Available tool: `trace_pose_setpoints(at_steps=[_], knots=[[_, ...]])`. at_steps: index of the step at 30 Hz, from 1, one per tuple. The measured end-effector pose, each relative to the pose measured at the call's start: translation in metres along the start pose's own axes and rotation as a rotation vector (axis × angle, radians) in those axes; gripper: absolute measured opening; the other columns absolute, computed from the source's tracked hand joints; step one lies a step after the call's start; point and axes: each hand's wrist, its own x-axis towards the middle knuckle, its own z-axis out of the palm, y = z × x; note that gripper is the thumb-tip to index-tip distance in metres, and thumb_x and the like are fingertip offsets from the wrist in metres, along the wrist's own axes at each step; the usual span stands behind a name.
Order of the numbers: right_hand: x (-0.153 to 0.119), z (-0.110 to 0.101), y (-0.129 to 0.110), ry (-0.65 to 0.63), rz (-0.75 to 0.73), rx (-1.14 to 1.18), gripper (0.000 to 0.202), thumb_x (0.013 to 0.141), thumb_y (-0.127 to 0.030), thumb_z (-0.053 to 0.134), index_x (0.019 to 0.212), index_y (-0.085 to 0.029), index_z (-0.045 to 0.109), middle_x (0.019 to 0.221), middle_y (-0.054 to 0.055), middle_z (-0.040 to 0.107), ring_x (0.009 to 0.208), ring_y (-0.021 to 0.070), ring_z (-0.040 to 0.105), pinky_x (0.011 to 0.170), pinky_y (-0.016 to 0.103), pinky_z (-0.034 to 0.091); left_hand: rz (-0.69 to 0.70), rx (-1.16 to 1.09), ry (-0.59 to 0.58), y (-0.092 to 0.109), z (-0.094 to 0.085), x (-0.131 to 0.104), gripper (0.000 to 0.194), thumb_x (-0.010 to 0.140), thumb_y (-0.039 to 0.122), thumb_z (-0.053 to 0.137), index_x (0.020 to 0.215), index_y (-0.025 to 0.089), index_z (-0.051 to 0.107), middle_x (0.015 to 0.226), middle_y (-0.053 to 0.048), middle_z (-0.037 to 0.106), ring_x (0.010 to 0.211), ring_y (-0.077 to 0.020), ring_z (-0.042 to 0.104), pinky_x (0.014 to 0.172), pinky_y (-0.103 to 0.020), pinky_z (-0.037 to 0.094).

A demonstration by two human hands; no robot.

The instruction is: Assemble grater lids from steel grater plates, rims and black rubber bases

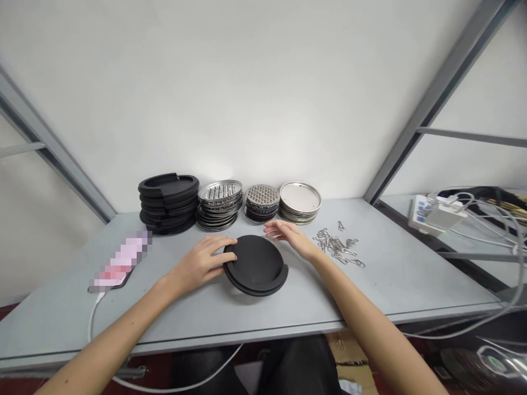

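Observation:
A round black dish [256, 264] with a stepped rim is at the front middle of the grey table. My left hand [206, 258] grips its left edge, fingertips over the rim and thumb side hidden. Just beyond the dish's upper right edge, my right hand [290, 236] is open, its fingers stretched out and holding nothing. Behind stand a stack of black dishes [168, 203], a stack of metal grater discs [220, 203], a second stack of perforated discs [262, 202] and a stack of plain metal lids [300, 200].
Loose metal clips [335, 245] lie right of my right hand. A phone [123, 263] with a white cable rests at the left. Metal shelf posts [411, 131] frame the table; a power strip [436, 214] and cables are beyond the right one.

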Motion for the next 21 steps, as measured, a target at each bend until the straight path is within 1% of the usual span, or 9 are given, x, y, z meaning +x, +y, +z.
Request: trace_pose_setpoints(at_steps=[1,3,5,7,10,12,16,18,21], knots=[[0.000,0.000,0.000,-0.011,0.025,0.022,0.048,0.096,-0.053,0.039,0.114,-0.016,0.063,0.111,0.013,0.069,0.097,0.0209,0.067,0.088,0.038,0.053,-0.028,-0.012,-0.015,-0.005,0.007,-0.004,0.024,0.092,0.019,0.055,0.114,0.025,0.063,0.133,-0.011,0.059,0.124,-0.0257,0.054,0.102,-0.044,0.044],[-0.001,0.000,-0.001,-0.038,0.018,0.000,0.044,0.094,-0.051,0.044,0.115,-0.016,0.063,0.111,0.013,0.070,0.098,0.0209,0.067,0.090,0.039,0.053,-0.069,-0.046,-0.040,-0.013,0.018,-0.010,0.029,0.093,0.021,0.055,0.120,0.026,0.061,0.135,-0.010,0.058,0.125,-0.0255,0.053,0.103,-0.044,0.044],[-0.003,0.002,-0.002,-0.072,-0.036,-0.081,0.039,0.092,-0.047,0.052,0.114,-0.018,0.065,0.111,0.011,0.070,0.103,0.0216,0.066,0.093,0.039,0.051,-0.084,-0.085,-0.058,-0.018,0.025,-0.013,0.031,0.092,0.021,0.055,0.122,0.026,0.060,0.135,-0.009,0.058,0.126,-0.0253,0.053,0.104,-0.044,0.044],[-0.005,0.005,-0.002,-0.127,-0.090,-0.191,0.034,0.090,-0.043,0.055,0.111,-0.018,0.067,0.111,0.009,0.071,0.102,0.0217,0.066,0.091,0.038,0.052,-0.090,-0.113,-0.067,-0.020,0.030,-0.014,0.032,0.091,0.019,0.056,0.122,0.025,0.061,0.136,-0.009,0.058,0.128,-0.0252,0.051,0.106,-0.045,0.043],[-0.007,0.009,-0.002,-0.212,-0.140,-0.375,0.029,0.090,-0.038,0.056,0.105,-0.019,0.071,0.105,0.007,0.073,0.090,0.0201,0.067,0.080,0.033,0.053,-0.117,-0.138,-0.055,-0.021,0.033,-0.014,0.034,0.087,0.013,0.055,0.119,0.023,0.062,0.137,-0.009,0.057,0.131,-0.0260,0.049,0.108,-0.048,0.041],[-0.008,0.011,-0.002,-0.238,-0.188,-0.454,0.026,0.090,-0.035,0.056,0.102,-0.020,0.073,0.101,0.006,0.074,0.087,0.0197,0.067,0.077,0.032,0.053,-0.152,-0.151,-0.036,-0.021,0.033,-0.015,0.037,0.084,0.010,0.054,0.118,0.023,0.063,0.137,-0.009,0.057,0.132,-0.0266,0.047,0.109,-0.050,0.040],[-0.010,0.014,-0.005,-0.268,-0.298,-0.509,0.022,0.089,-0.030,0.056,0.092,-0.021,0.076,0.099,0.007,0.074,0.093,0.0201,0.067,0.085,0.033,0.052,-0.294,-0.159,-0.027,-0.028,0.032,-0.020,0.050,0.084,0.008,0.046,0.129,0.025,0.059,0.148,-0.007,0.045,0.139,-0.0261,0.039,0.114,-0.049,0.036],[-0.012,0.018,-0.007,-0.269,-0.343,-0.535,0.019,0.087,-0.028,0.059,0.090,-0.022,0.076,0.102,0.007,0.074,0.097,0.0208,0.066,0.091,0.035,0.050,-0.386,-0.176,-0.004,-0.032,0.031,-0.023,0.052,0.086,0.008,0.042,0.132,0.025,0.056,0.150,-0.007,0.042,0.139,-0.0251,0.040,0.114,-0.047,0.036],[-0.015,0.027,-0.009,-0.288,-0.389,-0.549,0.019,0.085,-0.028,0.062,0.096,-0.022,0.076,0.110,0.008,0.073,0.105,0.0221,0.064,0.098,0.039,0.047,-0.499,-0.227,0.100,-0.035,0.032,-0.026,0.040,0.092,0.014,0.038,0.122,0.022,0.063,0.138,-0.009,0.056,0.128,-0.0233,0.052,0.110,-0.045,0.041]])
